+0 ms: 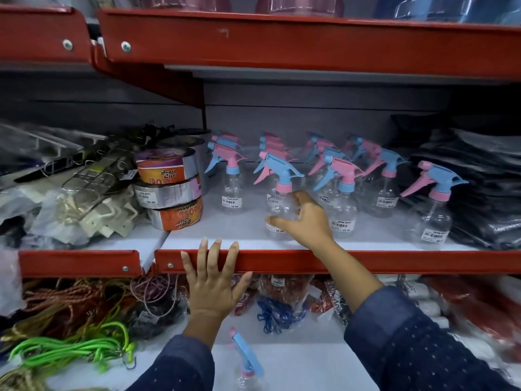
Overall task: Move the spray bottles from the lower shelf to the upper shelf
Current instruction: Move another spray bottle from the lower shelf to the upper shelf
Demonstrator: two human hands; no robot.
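Several clear spray bottles with pink and blue trigger heads stand in rows on the upper shelf (253,244), which is white with a red front lip. My right hand (306,220) reaches over the lip and wraps around the front bottle (277,193) of the second row, thumb across its front and fingers at its right side. My left hand (212,280) lies flat against the red lip with its fingers spread and holds nothing. One more spray bottle (246,358) lies tilted on the lower shelf (304,359), between my forearms.
Stacked tape rolls (169,190) stand left of the bottles, with wire racks and plastic hooks (93,198) beyond them. Dark packaged goods (479,187) fill the right end. On the lower shelf lie coloured cords (70,342) and bagged items (284,294). Another red shelf (282,43) hangs overhead.
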